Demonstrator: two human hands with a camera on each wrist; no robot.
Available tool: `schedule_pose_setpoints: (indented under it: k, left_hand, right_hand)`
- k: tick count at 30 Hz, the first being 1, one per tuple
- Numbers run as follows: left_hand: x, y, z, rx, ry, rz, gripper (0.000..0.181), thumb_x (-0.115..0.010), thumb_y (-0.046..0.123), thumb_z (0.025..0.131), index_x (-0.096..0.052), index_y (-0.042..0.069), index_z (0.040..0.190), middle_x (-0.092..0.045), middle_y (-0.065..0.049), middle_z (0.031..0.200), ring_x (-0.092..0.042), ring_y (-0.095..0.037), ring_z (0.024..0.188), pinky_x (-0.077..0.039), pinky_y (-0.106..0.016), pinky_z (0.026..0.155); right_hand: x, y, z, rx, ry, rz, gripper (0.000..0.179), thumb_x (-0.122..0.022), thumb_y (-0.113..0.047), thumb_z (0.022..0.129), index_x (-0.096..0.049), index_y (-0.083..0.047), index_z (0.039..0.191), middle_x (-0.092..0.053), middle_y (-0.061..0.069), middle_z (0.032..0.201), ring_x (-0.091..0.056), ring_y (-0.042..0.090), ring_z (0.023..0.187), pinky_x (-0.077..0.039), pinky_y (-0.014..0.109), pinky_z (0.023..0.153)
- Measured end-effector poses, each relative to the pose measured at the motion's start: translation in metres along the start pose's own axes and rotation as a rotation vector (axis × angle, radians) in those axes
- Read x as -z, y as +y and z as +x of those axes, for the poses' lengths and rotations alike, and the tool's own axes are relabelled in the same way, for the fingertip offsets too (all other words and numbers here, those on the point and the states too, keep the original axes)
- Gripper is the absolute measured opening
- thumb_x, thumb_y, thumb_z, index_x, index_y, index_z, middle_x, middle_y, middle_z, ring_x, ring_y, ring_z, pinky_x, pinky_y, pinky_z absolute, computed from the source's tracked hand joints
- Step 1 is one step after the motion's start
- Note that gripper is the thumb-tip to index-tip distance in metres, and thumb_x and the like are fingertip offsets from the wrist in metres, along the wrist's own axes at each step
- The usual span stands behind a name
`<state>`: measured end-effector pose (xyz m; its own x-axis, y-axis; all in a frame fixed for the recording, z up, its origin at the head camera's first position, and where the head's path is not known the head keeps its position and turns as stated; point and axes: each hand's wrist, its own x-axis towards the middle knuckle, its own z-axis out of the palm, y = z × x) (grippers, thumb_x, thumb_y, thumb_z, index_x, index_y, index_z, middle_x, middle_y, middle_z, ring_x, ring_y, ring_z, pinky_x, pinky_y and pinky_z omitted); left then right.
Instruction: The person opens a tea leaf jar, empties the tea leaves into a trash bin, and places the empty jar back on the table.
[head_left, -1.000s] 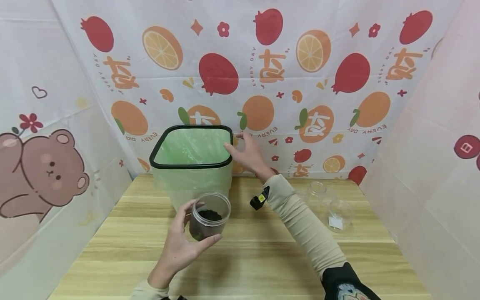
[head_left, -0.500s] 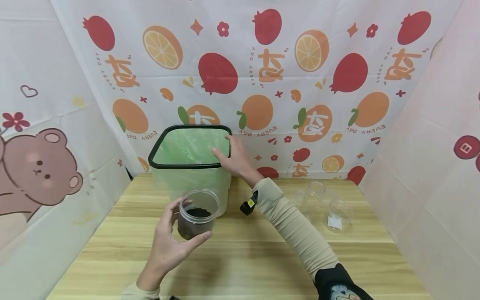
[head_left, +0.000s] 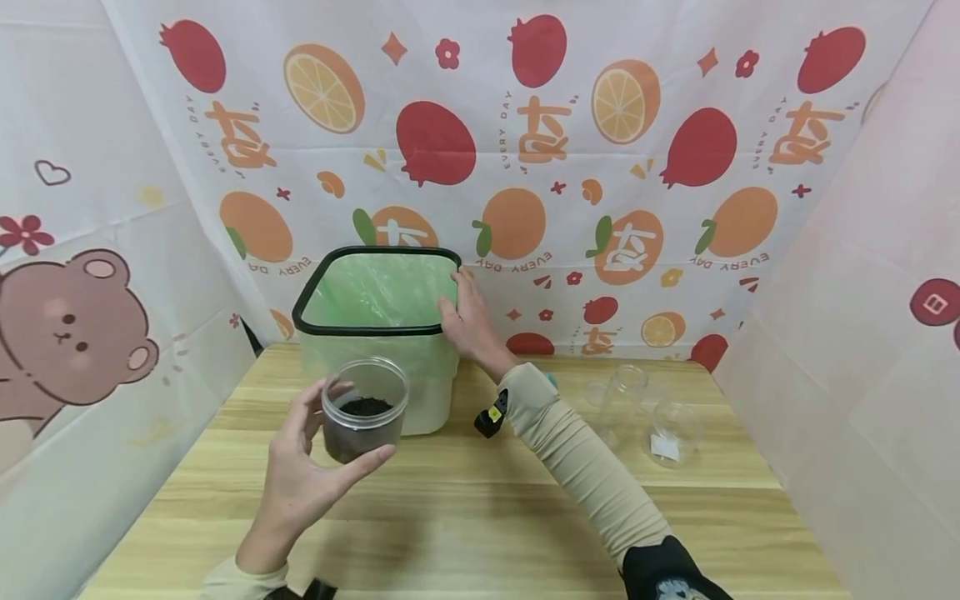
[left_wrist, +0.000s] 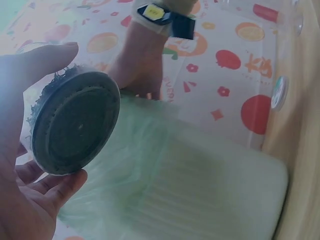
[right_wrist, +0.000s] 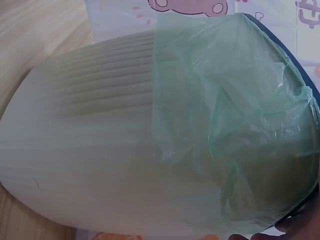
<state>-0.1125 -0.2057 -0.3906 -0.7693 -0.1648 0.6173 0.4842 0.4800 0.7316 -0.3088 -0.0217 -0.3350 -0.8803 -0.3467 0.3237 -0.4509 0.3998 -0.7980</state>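
Observation:
My left hand (head_left: pixel 300 475) holds a clear plastic jar (head_left: pixel 365 433), open at the top, with dark loose crumbs (head_left: pixel 365 407) inside. The jar hangs above the table, in front of a pale trash bin (head_left: pixel 420 400) with a black rim (head_left: pixel 367 331) and a green bag lining (head_left: pixel 375 287). In the left wrist view the jar's dark round base (left_wrist: pixel 77 125) faces the camera. At the bin's right side my right hand (head_left: pixel 474 325) grips the rim, thumb at the near side. Only a few fingertips (right_wrist: pixel 257 236) show in the right wrist view, below the bag's folds (right_wrist: pixel 240 110).
Clear empty containers (head_left: pixel 625 396) stand at the table's right, one with a white label (head_left: pixel 664 447). A small teal item (head_left: pixel 551 380) shows partly behind the right sleeve. Fruit-printed cloth (head_left: pixel 570 225) hangs behind the wooden table (head_left: pixel 480 517).
My right hand has come from beside the bin onto its rim and taken hold. The left hand has moved the jar leftward and slightly up. The bin sits slightly further left.

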Motion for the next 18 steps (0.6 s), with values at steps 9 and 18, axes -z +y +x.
schedule_pose_setpoints:
  k: [9, 18]
  left_hand:
    - [0.028, 0.010, 0.032, -0.060, 0.026, -0.014, 0.109, -0.091, -0.017, 0.050, -0.049, 0.009, 0.148, -0.064, -0.007, 0.131, -0.059, -0.009, 0.125, -0.042, -0.013, 0.109]
    - [0.050, 0.017, 0.071, -0.148, 0.035, -0.005, 0.107, -0.087, -0.020, 0.052, -0.049, 0.007, 0.148, -0.062, -0.013, 0.131, -0.058, -0.015, 0.123, -0.044, -0.013, 0.103]
  right_hand:
    - [0.005, 0.006, 0.005, -0.006, -0.040, 0.001, 0.065, -0.031, -0.035, 0.104, -0.018, -0.009, 0.162, -0.006, 0.006, 0.174, -0.009, 0.022, 0.161, -0.014, 0.047, 0.131]
    - [0.006, 0.013, 0.008, 0.014, -0.057, -0.007, 0.067, -0.034, -0.032, 0.102, -0.017, -0.010, 0.163, -0.006, 0.005, 0.174, -0.010, 0.020, 0.161, -0.014, 0.045, 0.131]
